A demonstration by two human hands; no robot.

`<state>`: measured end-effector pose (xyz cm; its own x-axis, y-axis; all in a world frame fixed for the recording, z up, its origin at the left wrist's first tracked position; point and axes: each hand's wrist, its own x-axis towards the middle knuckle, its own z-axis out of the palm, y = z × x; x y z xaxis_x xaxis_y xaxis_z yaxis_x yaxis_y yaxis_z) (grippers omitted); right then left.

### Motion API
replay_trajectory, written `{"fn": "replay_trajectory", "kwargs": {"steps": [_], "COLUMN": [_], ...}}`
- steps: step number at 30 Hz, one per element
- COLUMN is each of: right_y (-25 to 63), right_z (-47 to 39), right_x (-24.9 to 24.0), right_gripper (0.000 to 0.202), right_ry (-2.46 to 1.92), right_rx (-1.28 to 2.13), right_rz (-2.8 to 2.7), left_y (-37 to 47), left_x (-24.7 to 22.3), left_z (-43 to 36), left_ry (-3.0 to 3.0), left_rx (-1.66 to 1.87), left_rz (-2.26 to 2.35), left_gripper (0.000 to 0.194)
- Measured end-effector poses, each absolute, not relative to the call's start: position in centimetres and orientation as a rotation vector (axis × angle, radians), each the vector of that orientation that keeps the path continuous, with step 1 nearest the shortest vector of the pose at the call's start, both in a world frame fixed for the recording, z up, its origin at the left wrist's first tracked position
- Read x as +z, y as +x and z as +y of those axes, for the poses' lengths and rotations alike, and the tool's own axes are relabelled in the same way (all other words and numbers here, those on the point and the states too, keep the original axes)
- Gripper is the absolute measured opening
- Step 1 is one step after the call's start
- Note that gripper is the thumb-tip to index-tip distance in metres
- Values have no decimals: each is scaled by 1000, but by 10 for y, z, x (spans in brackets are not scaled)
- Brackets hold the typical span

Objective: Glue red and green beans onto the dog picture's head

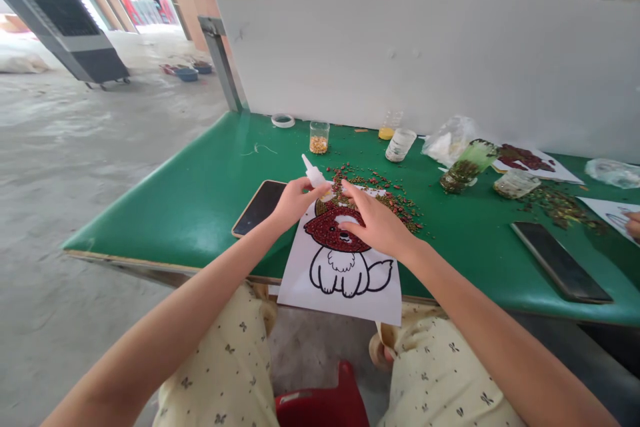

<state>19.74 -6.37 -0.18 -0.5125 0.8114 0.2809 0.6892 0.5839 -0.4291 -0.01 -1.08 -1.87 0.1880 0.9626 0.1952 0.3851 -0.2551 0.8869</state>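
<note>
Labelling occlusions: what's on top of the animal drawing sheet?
Dark red grains fill much of the drawn head; the body is bare. The left hand and right hand block parts of the sheet near its top; what's behind them can't be seen.

No legible txt, nos. or signs.

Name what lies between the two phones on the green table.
The animal drawing lies there, with loose beans scattered beside it and the left hand and right hand over its upper part; the head view shows this.
</note>
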Motion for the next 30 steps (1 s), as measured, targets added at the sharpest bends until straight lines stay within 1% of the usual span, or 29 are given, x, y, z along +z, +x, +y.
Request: {"fn": "replay_trajectory", "kwargs": {"steps": [1, 3, 8, 14, 16, 21, 26, 28, 30], "right_y": [196, 194, 199, 232, 245, 263, 259, 253, 246], "right_z": [-65, -67, -66, -52, -49, -51, -59, -60, -61], "right_x": [-1, 1, 5, 10, 13, 9, -1, -2, -2], "right_gripper": [66, 66, 56, 20, 14, 16, 10, 9, 14], "right_ry": [-1182, -1179, -1238, -1489, -1580, -1641, -1578, -1512, -1414], "right_rx": [373, 374, 332, 128, 80, 115, 203, 240, 292], "right_rz": [-2365, -2366, -2357, -2208, -2126, -2131, -2253, -2326, -2367], "left_y": [6, 16, 21, 7, 1, -13, -25, -26, -25], "left_x": [-15, -10, -4, -2, 1, 3, -6, -8, -8], "left_z": [-16, -24, -28, -18, -15, -14, -17, -19, -21], "left_ry": [1706, 1650, 1696, 1938, 1983, 2016, 2011, 1921, 1740], "left_rx": [1035, 967, 927, 830, 821, 832, 807, 814, 829], "left_rz": [1195, 1068, 1045, 1286, 1329, 1416, 1395, 1356, 1261], "left_gripper": [40, 40, 36, 33, 30, 25, 24, 26, 28]}}
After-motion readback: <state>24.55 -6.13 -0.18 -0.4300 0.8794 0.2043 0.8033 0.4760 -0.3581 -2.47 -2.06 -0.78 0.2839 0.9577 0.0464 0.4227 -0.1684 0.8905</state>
